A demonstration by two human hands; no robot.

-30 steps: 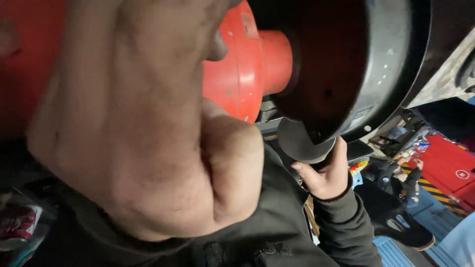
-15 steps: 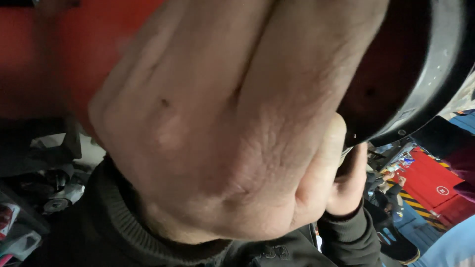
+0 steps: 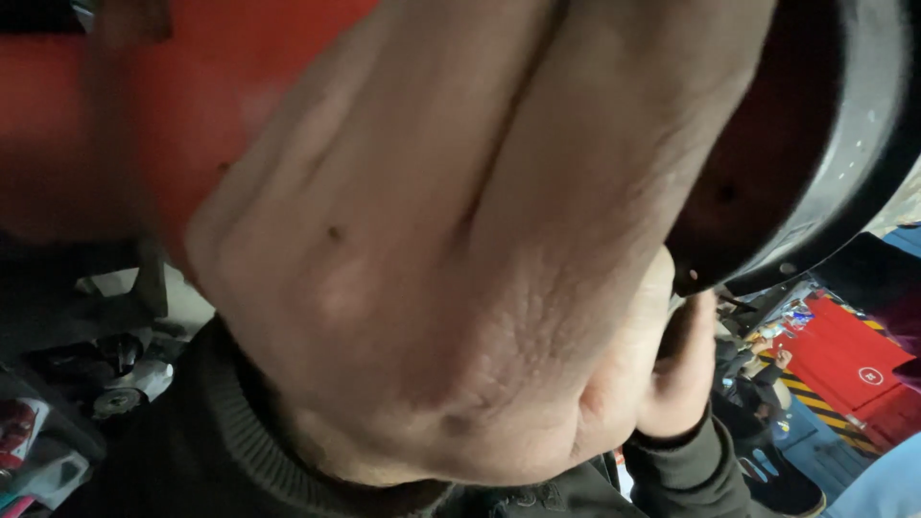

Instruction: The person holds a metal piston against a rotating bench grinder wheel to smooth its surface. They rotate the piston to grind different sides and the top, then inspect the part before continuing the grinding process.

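Filling most of the view, the left hand (image 3: 451, 249) lies against a blurred red metal body (image 3: 115, 125), its fingers hidden, so their grip cannot be told. On the right, the right hand (image 3: 676, 384) reaches under a dark round metal drum (image 3: 825, 153), fingers partly hidden, grip unclear.

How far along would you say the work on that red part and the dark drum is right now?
Done: nothing shows as finished; the dark drum sits by the red part. In hand: the left hand is up against the red part, and the right hand reaches under the drum's rim. Left: hard to judge, as the left hand hides the middle.
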